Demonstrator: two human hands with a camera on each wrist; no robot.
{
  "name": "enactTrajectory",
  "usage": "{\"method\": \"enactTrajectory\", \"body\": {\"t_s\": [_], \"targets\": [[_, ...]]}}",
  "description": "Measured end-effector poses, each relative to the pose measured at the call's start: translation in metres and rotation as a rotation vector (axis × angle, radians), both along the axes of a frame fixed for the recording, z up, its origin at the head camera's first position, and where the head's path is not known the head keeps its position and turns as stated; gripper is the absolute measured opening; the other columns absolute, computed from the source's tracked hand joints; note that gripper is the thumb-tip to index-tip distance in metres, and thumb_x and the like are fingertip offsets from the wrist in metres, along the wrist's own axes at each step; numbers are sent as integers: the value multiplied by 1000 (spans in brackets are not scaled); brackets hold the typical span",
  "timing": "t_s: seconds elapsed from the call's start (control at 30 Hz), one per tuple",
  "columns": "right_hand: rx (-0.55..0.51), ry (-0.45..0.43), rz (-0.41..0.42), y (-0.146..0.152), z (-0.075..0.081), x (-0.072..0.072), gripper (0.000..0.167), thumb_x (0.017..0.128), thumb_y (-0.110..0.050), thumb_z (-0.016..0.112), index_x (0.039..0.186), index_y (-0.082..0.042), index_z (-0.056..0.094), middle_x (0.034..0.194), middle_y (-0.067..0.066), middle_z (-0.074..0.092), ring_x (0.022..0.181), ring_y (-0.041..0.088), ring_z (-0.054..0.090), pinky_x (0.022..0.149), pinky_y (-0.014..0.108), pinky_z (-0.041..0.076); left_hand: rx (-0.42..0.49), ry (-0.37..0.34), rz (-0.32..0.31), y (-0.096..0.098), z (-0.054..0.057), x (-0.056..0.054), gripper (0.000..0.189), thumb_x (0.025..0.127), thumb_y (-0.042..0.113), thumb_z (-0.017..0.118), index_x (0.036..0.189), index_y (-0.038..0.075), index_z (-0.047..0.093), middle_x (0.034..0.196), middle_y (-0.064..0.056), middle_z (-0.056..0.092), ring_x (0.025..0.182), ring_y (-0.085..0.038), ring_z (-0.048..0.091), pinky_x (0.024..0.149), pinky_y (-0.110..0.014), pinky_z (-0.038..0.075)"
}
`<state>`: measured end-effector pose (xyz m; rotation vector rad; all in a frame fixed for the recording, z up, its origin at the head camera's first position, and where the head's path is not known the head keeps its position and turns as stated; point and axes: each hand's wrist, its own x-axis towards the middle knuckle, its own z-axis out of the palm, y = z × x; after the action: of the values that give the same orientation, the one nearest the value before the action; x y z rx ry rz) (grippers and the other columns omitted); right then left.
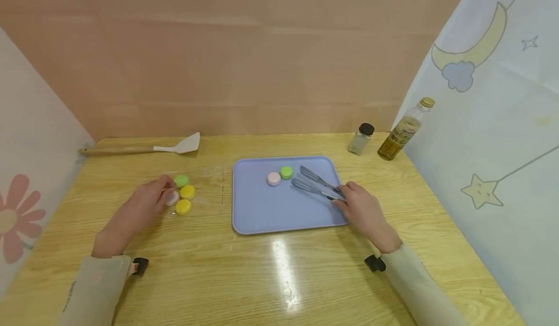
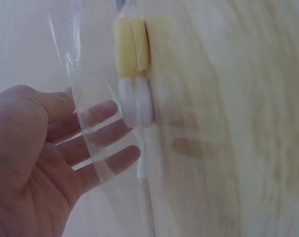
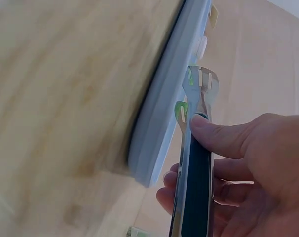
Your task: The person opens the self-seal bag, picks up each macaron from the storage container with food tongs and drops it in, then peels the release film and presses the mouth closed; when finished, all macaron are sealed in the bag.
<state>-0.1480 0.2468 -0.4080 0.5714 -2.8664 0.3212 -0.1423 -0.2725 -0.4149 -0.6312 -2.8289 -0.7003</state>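
Observation:
My left hand (image 1: 146, 200) is at a clear plastic bag (image 2: 83, 113), its thumb and fingers pinching the film by the edge. Inside the film lie a pale macaron (image 1: 172, 198), a green macaron (image 1: 181, 181) and two yellow macarons (image 1: 188, 192). In the left wrist view my fingers show through the plastic beside the pale macaron (image 2: 135, 101). My right hand (image 1: 364, 212) grips metal tongs (image 3: 196, 163) by their dark handles, thumb along one arm. The slotted tong heads are spread apart over a lavender tray (image 1: 271, 214), close to a pink macaron (image 1: 273, 178) and a green macaron (image 1: 286, 172).
A white spatula (image 1: 188, 144) with a wooden handle lies along the table's back left edge. Behind the tray on the right stand a small jar with a black lid (image 1: 361, 139) and an oil bottle (image 1: 402, 132). Walls enclose the back and both sides.

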Motion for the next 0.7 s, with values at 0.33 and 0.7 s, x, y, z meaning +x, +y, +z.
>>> {"method": "enactTrajectory", "body": {"t_s": [0.33,0.7], "targets": [[10,3,18,-19,2,-16,25,90,-19,80,104,-1,70,87,7,59,70,20,56,56,39,51,10,-7,4,0,4,2,9,100,-6,57,108,-4,54,92,-13,65,74,-22,56,66,-41,51],[15,-3,13,-34,-1,-26,22,90,-18,79,103,-2,71,85,6,59,69,21,56,55,41,51,16,18,2,-1,4,2,9,100,-8,56,107,-2,54,88,-10,64,71,-19,53,62,-36,48]]}}
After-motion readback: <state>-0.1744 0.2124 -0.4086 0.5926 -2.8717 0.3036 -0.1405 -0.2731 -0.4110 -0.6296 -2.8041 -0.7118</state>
